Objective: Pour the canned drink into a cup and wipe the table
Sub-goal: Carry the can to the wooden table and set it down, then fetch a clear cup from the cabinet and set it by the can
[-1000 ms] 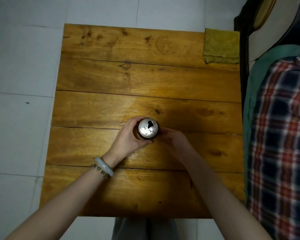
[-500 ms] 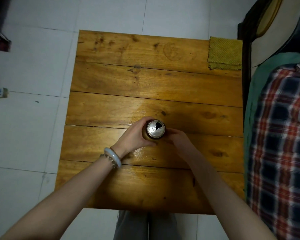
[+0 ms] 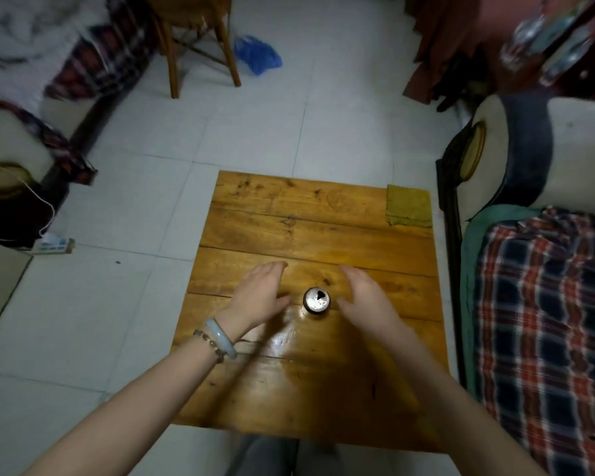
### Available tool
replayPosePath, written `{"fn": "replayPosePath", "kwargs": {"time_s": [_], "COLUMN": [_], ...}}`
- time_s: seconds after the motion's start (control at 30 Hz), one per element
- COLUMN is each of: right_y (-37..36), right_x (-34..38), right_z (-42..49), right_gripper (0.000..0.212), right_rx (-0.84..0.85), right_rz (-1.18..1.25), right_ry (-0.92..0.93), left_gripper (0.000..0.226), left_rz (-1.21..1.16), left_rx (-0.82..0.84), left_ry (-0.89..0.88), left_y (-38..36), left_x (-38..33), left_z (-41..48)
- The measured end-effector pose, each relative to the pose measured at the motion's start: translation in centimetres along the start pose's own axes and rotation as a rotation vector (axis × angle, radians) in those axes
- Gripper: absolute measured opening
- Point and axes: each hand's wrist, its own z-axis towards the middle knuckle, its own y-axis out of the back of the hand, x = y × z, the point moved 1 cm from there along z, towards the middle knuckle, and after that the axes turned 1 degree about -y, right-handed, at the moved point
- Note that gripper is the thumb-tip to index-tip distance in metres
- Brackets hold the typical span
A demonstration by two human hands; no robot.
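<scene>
An opened drink can stands upright near the middle of the wooden table. My left hand hovers just left of the can with fingers straight, a small gap between them. My right hand is just right of the can, fingers relaxed and spread, apart from it. A folded yellow-green cloth lies on the table's far right corner. No cup is in view. A wet sheen shows on the wood in front of the can.
A bed with a plaid blanket runs along the table's right side. A wooden chair and a blue bag stand on the tiled floor beyond. Dark furniture and a power strip are at the left.
Both hands have let go of the can and moved apart to either side. The view has tilted up and pulled back, showing more of the room.
</scene>
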Motion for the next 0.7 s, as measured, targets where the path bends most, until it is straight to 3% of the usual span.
{"fn": "replayPosePath", "kwargs": {"time_s": [0.3,0.7], "right_y": [4.8,1.2], "right_x": [8.5,14.9], "right_z": [-6.1,-12.6], "right_gripper": [0.069,0.067], "right_rx": [-0.237,-0.215], "right_rz": [-0.323,-0.49], "right_ry": [0.379,0.846], "left_gripper": [0.073,0.074], "left_rz": [0.167,0.191], "left_rx": [-0.41,-0.624], "left_ry": [0.021,0.474], "left_y": [8.7,6.9], "left_x": [-1.9,-3.5], "left_z": [-9.4,-24.3]}}
